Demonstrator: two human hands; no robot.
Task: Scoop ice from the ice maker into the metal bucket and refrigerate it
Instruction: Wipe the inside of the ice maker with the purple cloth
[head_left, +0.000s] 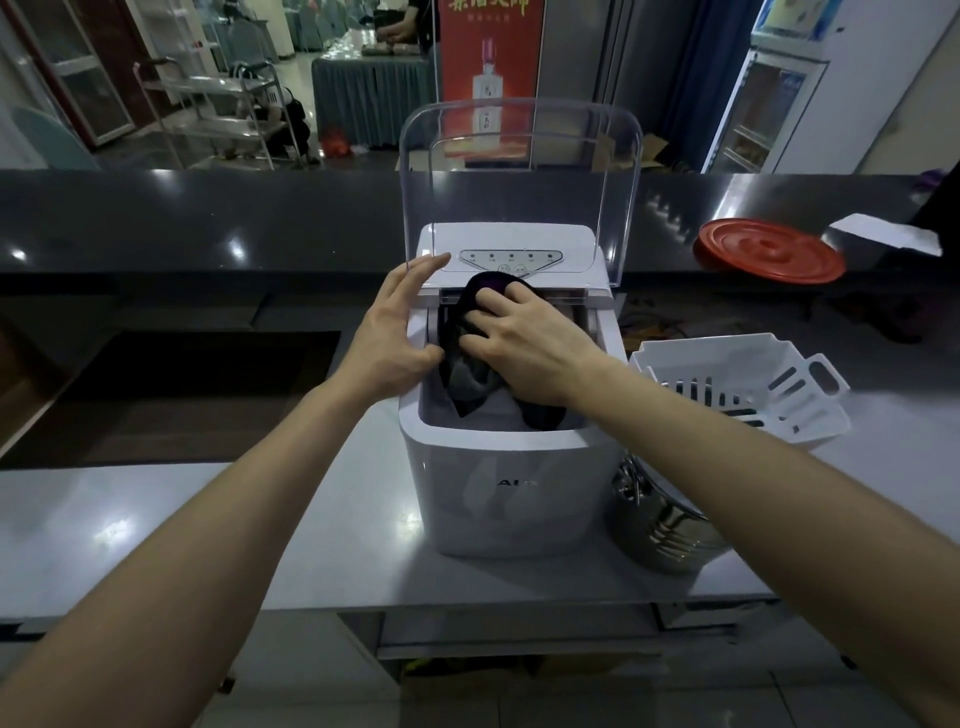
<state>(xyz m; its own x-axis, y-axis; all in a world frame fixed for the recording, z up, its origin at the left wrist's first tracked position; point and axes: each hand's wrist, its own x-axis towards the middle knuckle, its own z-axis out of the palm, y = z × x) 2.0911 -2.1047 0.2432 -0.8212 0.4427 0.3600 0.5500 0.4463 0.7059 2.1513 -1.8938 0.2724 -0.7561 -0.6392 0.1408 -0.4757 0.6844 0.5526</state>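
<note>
Restaurant service bar facing a banquet hall.
Dark polished counter (208, 218) runs right across, ice maker (498, 493) dead centre; skirted table (363, 98) and liquor banner (491, 47) at 12 o'clock, steel trolley (218, 104) at 10, glass-door fridge (758, 114) at 2.

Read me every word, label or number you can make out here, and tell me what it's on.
"AI": front of the white plastic ice maker; the letters after it are blurred away.
Yellow characters on the red hanging banner: cut off at the top, unreadable.
Labels on the ice maker's grey oval control panel: too small to read.
</note>
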